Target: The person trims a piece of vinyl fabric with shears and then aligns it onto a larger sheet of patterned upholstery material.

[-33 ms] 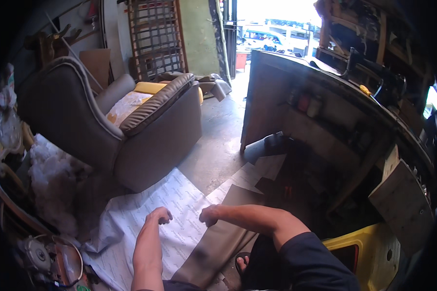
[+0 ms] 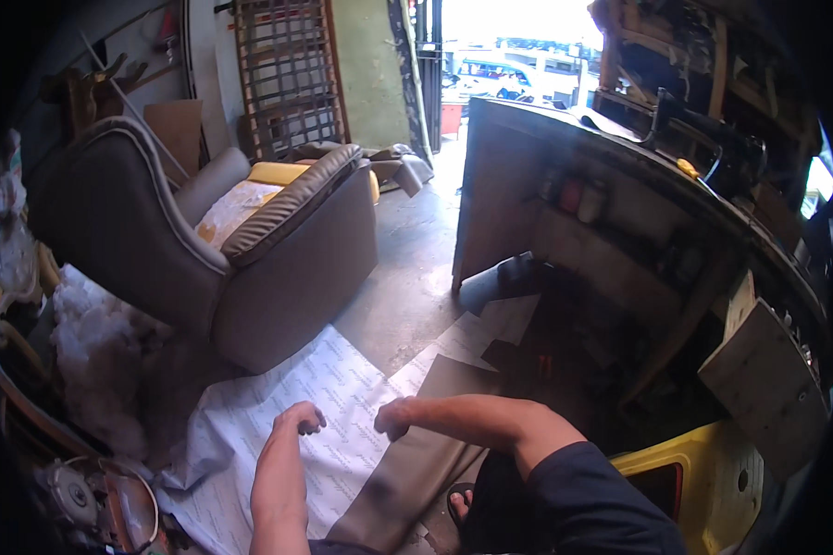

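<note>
A large sheet of upholstery material [image 2: 342, 472] lies spread before me, its printed white back up and a brown strip of its face turned over along the right. Above the white part my left hand [image 2: 301, 418] is closed, its fingers curled inward. My right hand [image 2: 394, 419] is also closed, to the right of it, near the border with the brown strip [image 2: 421, 444]. Whatever either hand pinches is too small or hidden to make out. Beyond the sheet stands a brown armchair [image 2: 292, 277] with exposed yellow foam and white filling in its seat.
White stuffing [image 2: 93, 342] is heaped left of the armchair. A workbench [image 2: 500, 185] with a sewing machine [image 2: 713, 129] stands at the right. Near my right arm are a yellow plastic stool [image 2: 731, 472] and a wooden board [image 2: 768, 388]. A slatted frame [image 2: 287, 83] leans at the back.
The whole view has shifted slightly to the left. Both hands keep nearly the same place over the sheet.
</note>
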Demonstrator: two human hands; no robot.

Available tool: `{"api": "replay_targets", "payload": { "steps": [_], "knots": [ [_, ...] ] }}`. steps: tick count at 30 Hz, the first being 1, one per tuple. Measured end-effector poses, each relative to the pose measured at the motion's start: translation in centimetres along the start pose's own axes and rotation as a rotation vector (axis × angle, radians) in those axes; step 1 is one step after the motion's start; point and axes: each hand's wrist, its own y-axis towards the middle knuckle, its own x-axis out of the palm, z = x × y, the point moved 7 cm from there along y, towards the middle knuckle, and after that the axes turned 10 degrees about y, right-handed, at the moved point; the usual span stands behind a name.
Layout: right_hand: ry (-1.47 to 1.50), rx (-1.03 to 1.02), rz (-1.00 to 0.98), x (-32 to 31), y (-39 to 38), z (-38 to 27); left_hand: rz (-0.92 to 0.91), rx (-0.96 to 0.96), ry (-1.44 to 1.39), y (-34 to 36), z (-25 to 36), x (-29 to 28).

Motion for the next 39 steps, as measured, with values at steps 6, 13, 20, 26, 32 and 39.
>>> {"api": "replay_targets", "payload": {
  "steps": [6, 13, 20, 26, 32, 39],
  "knots": [
    [-0.027, -0.004, -0.113, 1.2, -0.2, -3.4, 0.08, -0.027, 0.017, -1.3, 1.1, -0.7],
    [0.138, -0.119, 0.069, 0.9, -3.3, 3.0, 0.04, 0.039, 0.021, -2.0, 5.1, -1.5],
    [0.217, 0.078, 0.118, 0.3, -3.1, 5.0, 0.053, 0.028, -0.012, -0.6, 4.0, -1.3],
    [0.291, -0.102, 0.182, 0.5, -4.1, 3.7, 0.026, 0.008, 0.004, -1.2, 4.7, -0.6],
    [0.475, -0.074, 0.23, -0.4, -4.7, 3.8, 0.051, 0.001, 0.008, -1.8, 4.9, -1.4],
    [0.173, -0.094, 0.288, 0.1, -3.6, 3.6, 0.074, 0.021, 0.051, -2.3, 4.5, -2.0]
  ]
}}
